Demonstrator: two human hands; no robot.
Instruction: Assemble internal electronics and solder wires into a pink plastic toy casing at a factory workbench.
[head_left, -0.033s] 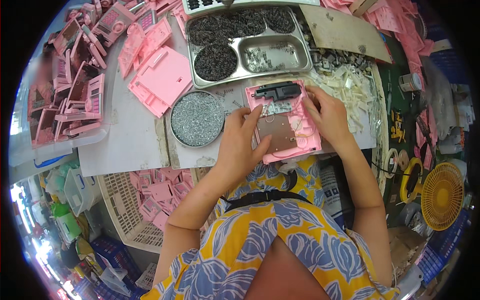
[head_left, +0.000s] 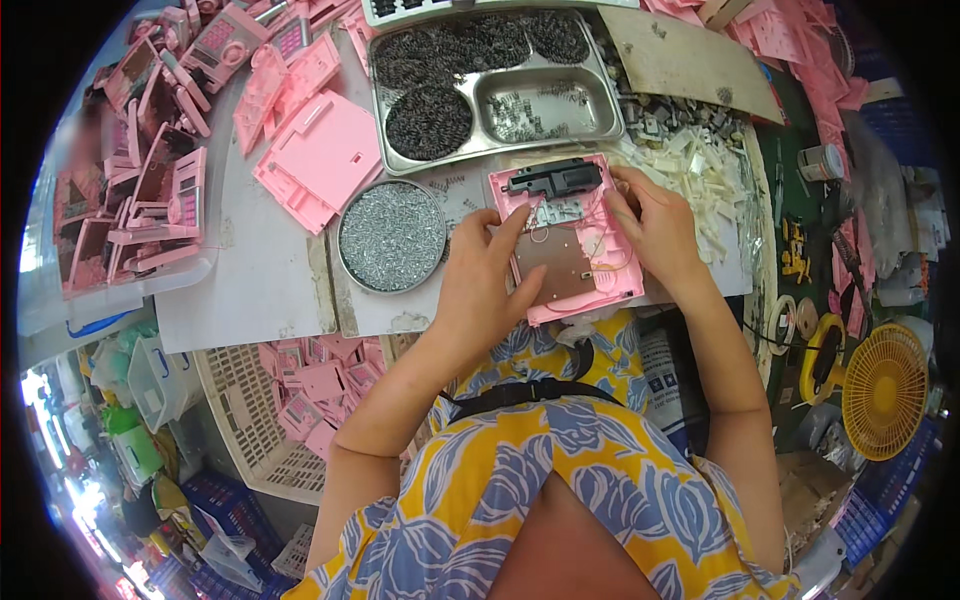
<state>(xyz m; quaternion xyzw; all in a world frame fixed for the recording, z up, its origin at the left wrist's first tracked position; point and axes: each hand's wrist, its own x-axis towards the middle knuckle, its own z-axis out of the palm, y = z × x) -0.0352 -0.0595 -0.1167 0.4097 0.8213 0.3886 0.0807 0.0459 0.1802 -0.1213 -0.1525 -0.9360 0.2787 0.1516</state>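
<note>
A pink plastic housing [head_left: 610, 285] lies open side up at the table's near edge. It has a brown circuit board [head_left: 553, 268] in its middle and a black part [head_left: 553, 178] across its top. My left hand [head_left: 480, 285] grips the housing's left side, its fingers spread onto the board. At the upper right edge, my right hand [head_left: 655, 225] holds the housing with fingertips curled over thin wires.
A round tin of silver screws [head_left: 392, 236] sits left of the housing. Behind it is a steel compartment tray [head_left: 600, 128] with black springs and small parts. White plastic pieces [head_left: 700, 170] lie right, pink shells [head_left: 320, 155] left, a basket of pink parts [head_left: 235, 420] below, and a yellow fan [head_left: 885, 390] lower right.
</note>
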